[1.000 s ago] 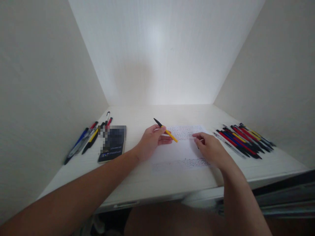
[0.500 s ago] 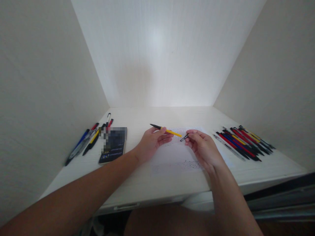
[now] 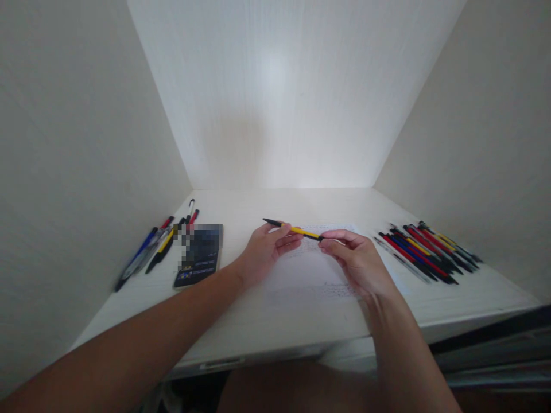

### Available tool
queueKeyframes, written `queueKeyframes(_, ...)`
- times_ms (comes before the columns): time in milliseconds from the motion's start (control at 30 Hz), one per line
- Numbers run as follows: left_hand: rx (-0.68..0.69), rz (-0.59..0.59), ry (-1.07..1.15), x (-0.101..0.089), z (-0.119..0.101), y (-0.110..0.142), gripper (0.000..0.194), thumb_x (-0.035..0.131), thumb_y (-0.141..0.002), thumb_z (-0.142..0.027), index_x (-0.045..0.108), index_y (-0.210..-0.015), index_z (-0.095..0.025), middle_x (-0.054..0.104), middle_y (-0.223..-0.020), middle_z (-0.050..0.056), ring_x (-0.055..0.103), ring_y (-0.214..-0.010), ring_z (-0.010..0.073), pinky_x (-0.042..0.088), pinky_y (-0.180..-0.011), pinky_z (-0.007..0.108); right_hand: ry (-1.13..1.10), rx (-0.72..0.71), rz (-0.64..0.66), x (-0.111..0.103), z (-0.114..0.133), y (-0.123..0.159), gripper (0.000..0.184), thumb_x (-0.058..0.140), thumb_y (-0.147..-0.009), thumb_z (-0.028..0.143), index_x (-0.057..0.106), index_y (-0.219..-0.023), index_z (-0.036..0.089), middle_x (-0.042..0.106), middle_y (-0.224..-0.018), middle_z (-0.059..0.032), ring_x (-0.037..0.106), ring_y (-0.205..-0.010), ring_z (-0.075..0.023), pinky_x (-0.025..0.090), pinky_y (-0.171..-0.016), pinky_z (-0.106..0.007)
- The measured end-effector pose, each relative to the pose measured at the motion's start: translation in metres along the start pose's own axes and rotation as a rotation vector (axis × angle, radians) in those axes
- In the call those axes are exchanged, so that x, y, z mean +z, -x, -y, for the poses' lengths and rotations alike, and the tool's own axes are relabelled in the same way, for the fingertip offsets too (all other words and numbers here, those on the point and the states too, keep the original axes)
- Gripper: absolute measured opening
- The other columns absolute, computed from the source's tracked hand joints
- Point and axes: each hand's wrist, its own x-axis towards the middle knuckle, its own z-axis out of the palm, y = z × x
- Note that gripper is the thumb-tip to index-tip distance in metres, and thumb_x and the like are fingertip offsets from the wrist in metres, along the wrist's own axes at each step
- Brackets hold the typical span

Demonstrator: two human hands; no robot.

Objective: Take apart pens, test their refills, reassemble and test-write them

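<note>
Above the written-on sheet of paper (image 3: 297,280), a yellow pen (image 3: 303,232) with a black tip is pinched by my left hand (image 3: 266,251). The pen lies nearly level, its black tip pointing left. At its right end, my right hand (image 3: 355,255) grips a small black end piece (image 3: 321,238) between thumb and fingers. That piece touches the yellow barrel; how far it is seated cannot be seen behind my fingertips.
A phone (image 3: 198,261), partly blurred out, lies on the left of the white desk (image 3: 241,321). Several pens (image 3: 148,249) lie beyond it along the left wall. A row of several red, blue, black and yellow pens (image 3: 424,249) lies at the right.
My right hand has turned the black end piece and brought it up against the right end of the yellow barrel. My left hand has hardly moved.
</note>
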Motion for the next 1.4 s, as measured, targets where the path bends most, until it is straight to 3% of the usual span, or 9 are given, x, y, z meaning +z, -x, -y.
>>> queueKeyframes(233,-0.052,0.114,-0.04,-0.009,0.001,-0.002,0.015,0.07,-0.086,-0.025,0.067,-0.09,-0.011,0.071,-0.093,0.009,0.069,-0.081,0.0159,0.056,-0.082,0.031,0.073,-0.079,0.213,-0.005,-0.004,0.001,0.026,0.083,-0.07,0.025,0.075,-0.094,0.024,0.075,-0.09,-0.0025,0.068,-0.083,-0.0184,0.051,-0.081,-0.036)
queueKeyframes(500,-0.064,0.211,-0.155,-0.012,0.005,-0.002,0.025,0.069,-0.087,-0.036,0.066,-0.09,-0.011,0.069,-0.092,0.01,0.068,-0.086,0.0196,0.054,-0.085,0.037,0.145,-0.093,0.405,0.0,0.0,0.006,0.025,0.077,-0.073,0.021,0.075,-0.098,0.027,0.076,-0.098,-0.002,0.069,-0.089,-0.0181,0.052,-0.088,-0.038)
queueKeyframes(700,-0.039,0.154,-0.168,-0.003,0.005,0.001,0.031,0.072,-0.083,-0.041,0.064,-0.091,-0.012,0.065,-0.084,0.007,0.066,-0.076,0.0194,0.057,-0.069,0.036,0.177,-0.055,0.496,-0.001,0.003,0.007,0.032,0.077,-0.073,0.019,0.074,-0.104,0.027,0.076,-0.101,-0.0024,0.069,-0.09,-0.0185,0.053,-0.085,-0.037)
queueKeyframes(967,-0.049,0.127,-0.18,-0.001,0.005,0.004,0.032,0.073,-0.082,-0.04,0.062,-0.088,-0.011,0.064,-0.085,0.008,0.064,-0.08,0.0195,0.056,-0.072,0.037,0.293,-0.184,0.455,0.008,0.003,0.008,0.028,0.07,-0.08,0.018,0.074,-0.106,0.028,0.075,-0.102,-0.0033,0.068,-0.092,-0.02,0.052,-0.087,-0.038)
queueKeyframes(1067,-0.065,0.123,-0.174,-0.002,0.006,0.003,0.031,0.071,-0.083,-0.041,0.063,-0.089,-0.012,0.065,-0.085,0.008,0.064,-0.079,0.0198,0.055,-0.07,0.035,0.238,-0.195,0.446,0.011,0.005,0.009,0.03,0.072,-0.079,0.019,0.072,-0.107,0.028,0.073,-0.099,-0.0023,0.067,-0.09,-0.0189,0.052,-0.086,-0.038)
queueKeyframes(1167,-0.086,0.181,-0.179,-0.001,0.006,0.003,0.032,0.07,-0.083,-0.044,0.064,-0.087,-0.013,0.066,-0.081,0.008,0.064,-0.072,0.0194,0.053,-0.065,0.034,0.149,-0.164,0.476,0.01,0.008,0.012,0.049,0.078,-0.074,0.021,0.066,-0.121,0.031,0.068,-0.089,0.001,0.063,-0.081,-0.0164,0.053,-0.08,-0.035)
queueKeyframes(1267,-0.112,0.241,-0.24,-0.001,0.007,0.003,0.032,0.07,-0.082,-0.045,0.066,-0.086,-0.013,0.064,-0.078,0.007,0.062,-0.067,0.0172,0.05,-0.06,0.031,0.257,-0.144,0.513,0.011,0.008,0.016,0.081,0.082,-0.066,0.018,0.051,-0.139,0.036,0.065,-0.094,0.0005,0.061,-0.08,-0.0172,0.054,-0.074,-0.034)
queueKeyframes(1333,-0.112,0.234,-0.295,-0.002,0.007,0.003,0.03,0.072,-0.081,-0.043,0.066,-0.084,-0.014,0.062,-0.076,0.005,0.056,-0.062,0.0129,0.044,-0.054,0.025,0.399,-0.183,0.454,0.016,0.005,0.016,0.087,0.081,-0.067,0.017,0.045,-0.144,0.035,0.065,-0.101,-0.0021,0.06,-0.079,-0.0179,0.054,-0.069,-0.033)
queueKeyframes(1400,-0.085,0.231,-0.369,-0.002,0.009,0.003,0.03,0.073,-0.08,-0.043,0.066,-0.08,-0.014,0.059,-0.073,0.003,0.05,-0.056,0.0096,0.036,-0.05,0.023,0.537,-0.282,0.347,0.023,0.001,0.015,0.08,0.079,-0.07,0.019,0.048,-0.143,0.032,0.065,-0.107,-0.0051,0.059,-0.077,-0.0184,0.053,-0.069,-0.035)
